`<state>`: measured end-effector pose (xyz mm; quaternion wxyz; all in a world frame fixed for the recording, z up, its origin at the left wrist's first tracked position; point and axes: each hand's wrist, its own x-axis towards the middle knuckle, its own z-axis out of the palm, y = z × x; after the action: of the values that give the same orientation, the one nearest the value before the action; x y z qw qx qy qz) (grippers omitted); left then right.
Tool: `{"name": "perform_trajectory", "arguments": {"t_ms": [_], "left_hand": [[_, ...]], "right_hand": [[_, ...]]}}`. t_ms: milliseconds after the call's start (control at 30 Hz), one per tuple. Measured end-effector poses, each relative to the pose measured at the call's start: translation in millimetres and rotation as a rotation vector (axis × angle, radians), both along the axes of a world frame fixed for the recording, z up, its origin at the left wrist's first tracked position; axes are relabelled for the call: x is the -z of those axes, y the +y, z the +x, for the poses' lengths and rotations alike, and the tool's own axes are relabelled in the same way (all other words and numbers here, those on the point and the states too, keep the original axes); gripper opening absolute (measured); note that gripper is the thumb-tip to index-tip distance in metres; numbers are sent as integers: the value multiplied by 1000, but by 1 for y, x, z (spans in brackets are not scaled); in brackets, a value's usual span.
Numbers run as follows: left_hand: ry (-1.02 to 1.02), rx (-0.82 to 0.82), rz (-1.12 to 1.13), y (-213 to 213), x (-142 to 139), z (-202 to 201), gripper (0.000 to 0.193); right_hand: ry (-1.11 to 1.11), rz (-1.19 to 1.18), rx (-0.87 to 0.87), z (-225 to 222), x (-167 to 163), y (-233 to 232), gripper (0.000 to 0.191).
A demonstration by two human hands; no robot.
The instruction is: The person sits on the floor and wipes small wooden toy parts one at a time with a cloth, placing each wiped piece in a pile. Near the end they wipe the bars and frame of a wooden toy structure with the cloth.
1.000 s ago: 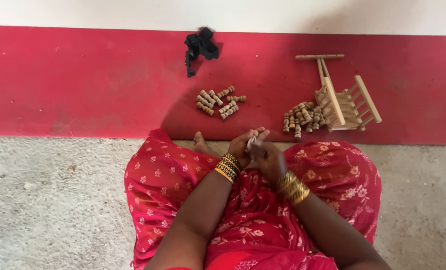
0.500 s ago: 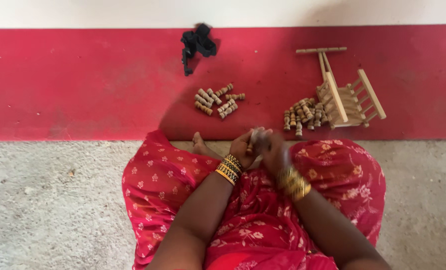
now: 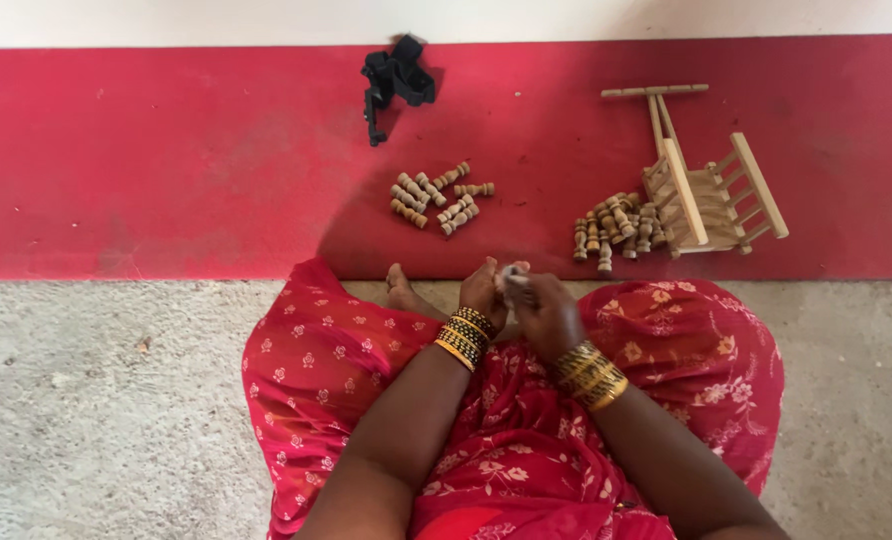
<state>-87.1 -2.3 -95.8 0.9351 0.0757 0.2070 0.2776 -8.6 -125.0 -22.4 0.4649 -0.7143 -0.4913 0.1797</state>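
A person sat cross-legged on a grey floor, seen from above. The left hand (image 3: 483, 290) and right hand (image 3: 549, 315) met over the lap, both closed around a small pale piece (image 3: 513, 277) (too blurred to identify) pinched between their fingertips. Ahead on the red strip (image 3: 166, 160) lay a cluster of wooden pegs (image 3: 436, 197), a second peg pile (image 3: 614, 228) touching a small wooden frame (image 3: 701, 190), and a black object (image 3: 394, 80)

Peg pile (image 3: 436, 197) left, second pile (image 3: 614, 229) right, touching wooden frame (image 3: 708, 193), clip (image 3: 394, 78) behind
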Motion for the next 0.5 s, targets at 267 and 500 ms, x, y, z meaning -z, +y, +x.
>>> {"name": "perform_trajectory", "arguments": {"t_ms": [267, 500], "left_hand": [[385, -126, -104, 6, -7, 0, 43], [237, -83, -164, 9, 9, 0, 49]], "right_hand": [[-434, -245, -200, -14, -2, -14, 31], [-261, 96, -187, -3, -6, -4, 46]]}}
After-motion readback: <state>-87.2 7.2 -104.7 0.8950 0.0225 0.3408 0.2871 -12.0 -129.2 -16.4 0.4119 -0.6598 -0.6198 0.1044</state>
